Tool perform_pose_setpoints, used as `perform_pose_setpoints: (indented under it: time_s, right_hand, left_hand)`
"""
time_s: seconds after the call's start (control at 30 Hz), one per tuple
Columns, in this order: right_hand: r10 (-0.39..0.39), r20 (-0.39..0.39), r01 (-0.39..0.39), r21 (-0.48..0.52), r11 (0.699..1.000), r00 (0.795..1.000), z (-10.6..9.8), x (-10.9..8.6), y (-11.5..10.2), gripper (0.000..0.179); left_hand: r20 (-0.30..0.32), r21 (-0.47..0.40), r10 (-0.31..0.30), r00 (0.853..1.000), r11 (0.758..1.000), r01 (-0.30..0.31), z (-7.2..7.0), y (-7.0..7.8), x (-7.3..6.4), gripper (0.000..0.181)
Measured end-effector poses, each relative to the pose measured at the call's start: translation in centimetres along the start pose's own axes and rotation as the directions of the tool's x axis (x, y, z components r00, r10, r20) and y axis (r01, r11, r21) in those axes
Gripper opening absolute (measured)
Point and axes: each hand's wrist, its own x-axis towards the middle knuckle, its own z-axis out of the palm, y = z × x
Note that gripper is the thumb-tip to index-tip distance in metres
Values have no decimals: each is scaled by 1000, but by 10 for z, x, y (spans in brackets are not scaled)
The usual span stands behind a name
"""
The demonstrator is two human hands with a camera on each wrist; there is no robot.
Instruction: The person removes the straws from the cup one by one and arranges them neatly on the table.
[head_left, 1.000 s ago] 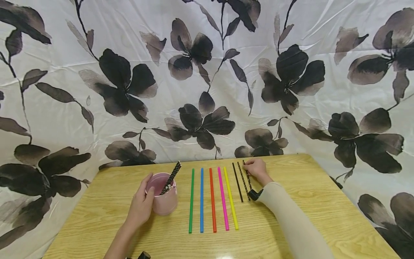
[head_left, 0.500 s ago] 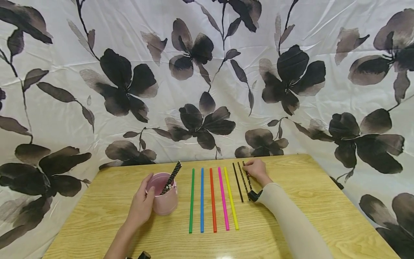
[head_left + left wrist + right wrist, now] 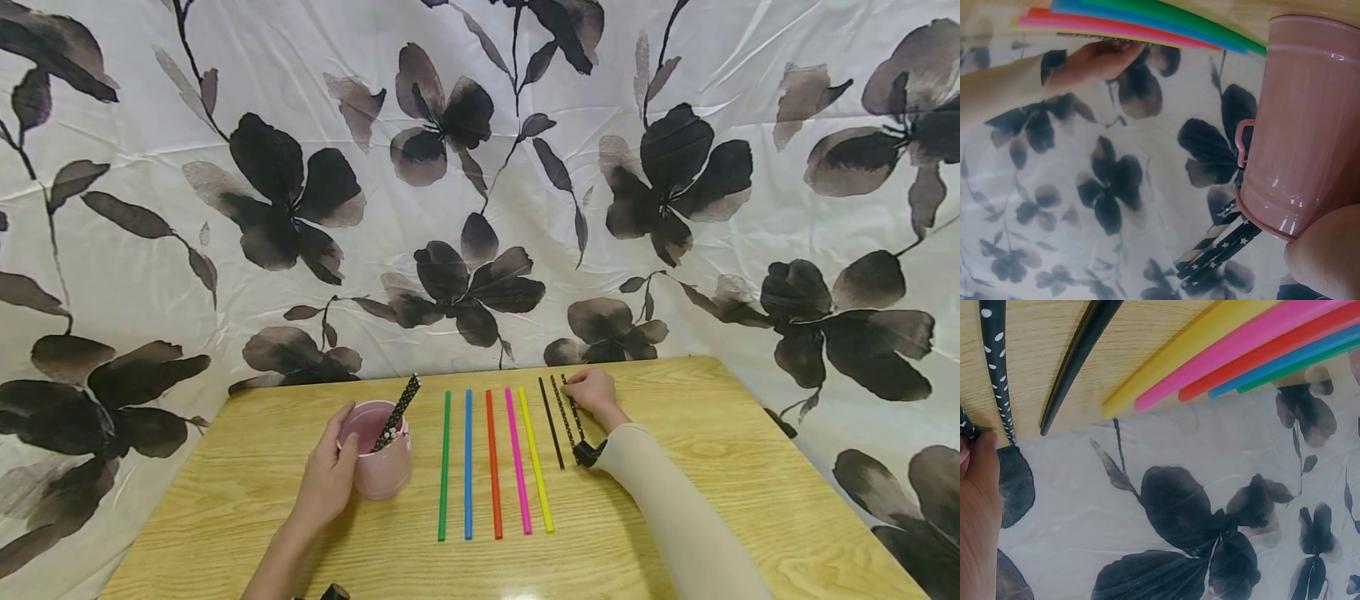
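Note:
My left hand point(image 3: 327, 471) grips the side of a pink metal bucket point(image 3: 384, 477) on the left of the table. Several black patterned paper straws point(image 3: 397, 410) lean out of its mouth; stars and stripes show on them in the left wrist view point(image 3: 1217, 250). At the right end of a row of straws, my right hand point(image 3: 595, 393) pinches the upper part of a black patterned straw point(image 3: 577, 421) lying on the table. Just left of it lie a black straw with white dots point(image 3: 996, 369) and a plain black straw point(image 3: 1079, 362).
Left of the black straws lie a yellow straw point(image 3: 537, 462), a pink straw point(image 3: 517, 462), a red straw point(image 3: 493, 467), a blue straw point(image 3: 468, 467) and a green straw point(image 3: 444, 467). A floral cloth point(image 3: 525, 217) hangs behind the wooden table point(image 3: 225, 483).
Almost nothing differs. My right hand stays at the rightmost straw, with only a tiny shift of the wrist; the left hand and bucket have kept their place.

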Motion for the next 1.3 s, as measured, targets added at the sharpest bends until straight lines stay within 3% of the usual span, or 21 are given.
perform_pose_setpoints:
  time_s: [1.3]
  right_hand:
    - [19, -8, -18, 123, 992, 1000, -1, -3, 5, 18]
  left_hand:
    - [-18, 2, 15, 1000, 1000, -15, 0, 0, -1, 44]
